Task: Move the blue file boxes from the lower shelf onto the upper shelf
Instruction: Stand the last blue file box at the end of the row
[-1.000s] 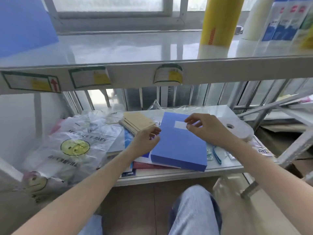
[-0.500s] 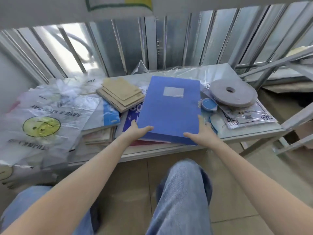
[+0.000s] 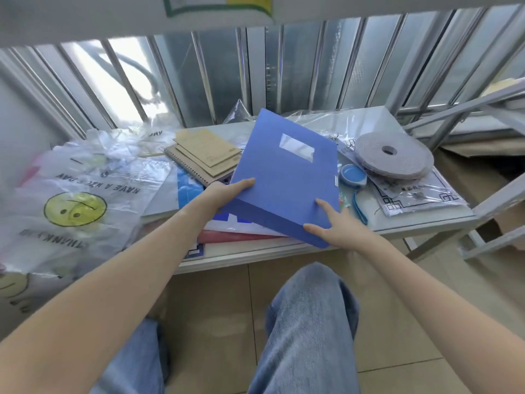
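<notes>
A blue file box (image 3: 287, 172) with a white label window is tilted up off the lower shelf (image 3: 420, 226), its near edge raised above a stack of papers and folders. My left hand (image 3: 227, 194) grips its near left corner, thumb on top. My right hand (image 3: 335, 227) holds the near right corner, fingers on the top face and spine. The front beam of the upper shelf (image 3: 113, 15) runs across the top of the view; its surface is out of sight.
On the lower shelf lie smiley-face plastic bags (image 3: 74, 200) at left, brown notebooks (image 3: 207, 157) behind the box, a grey tape roll (image 3: 393, 159) and a small blue dish (image 3: 352, 174) at right. Metal bars stand behind. My jeans-clad legs (image 3: 306, 331) are below.
Both hands have lifted the near end of the blue file box off the stack and turned it slightly clockwise. A second ago they were touching its top near the label.
</notes>
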